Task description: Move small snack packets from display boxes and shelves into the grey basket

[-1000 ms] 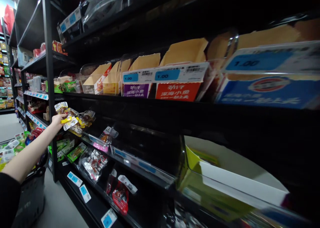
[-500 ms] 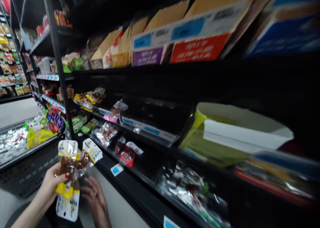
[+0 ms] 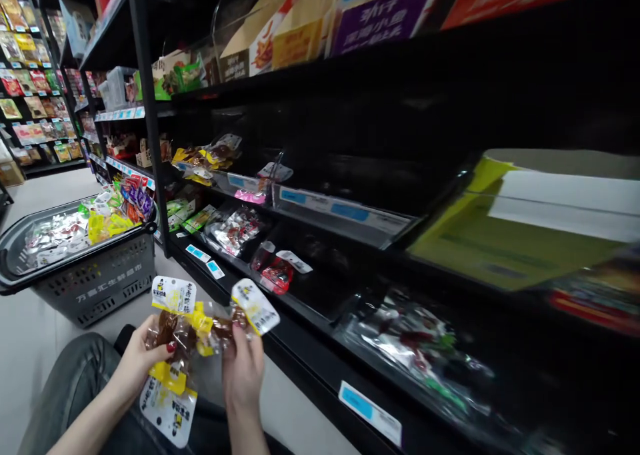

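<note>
Several clear snack packets (image 3: 173, 335) with yellow bands and white hang-tag tops are bunched in my left hand (image 3: 145, 355), its red-nailed thumb pressed over them. Brown food shows through the plastic. My right hand (image 3: 243, 362) pinches another snack packet (image 3: 256, 307) of the same kind at the right of the bunch, its white top tilted up to the right. Both hands are above my lap, in front of the lowest shelf. Where the packets overlap between the hands, I cannot tell them apart.
A grey shopping basket (image 3: 95, 285) heaped with colourful packets stands on the floor at left. Black shelves run along the right, holding similar yellow packets (image 3: 207, 158), a red packet (image 3: 277, 274), silver packets (image 3: 237, 228) and a yellow-green box (image 3: 470, 242). A price label (image 3: 370, 412) marks the bottom edge.
My right hand, earlier apart with spread fingers, has come up and taken hold of a packet at the bunch's right. The view has shifted, showing more of the basket.
</note>
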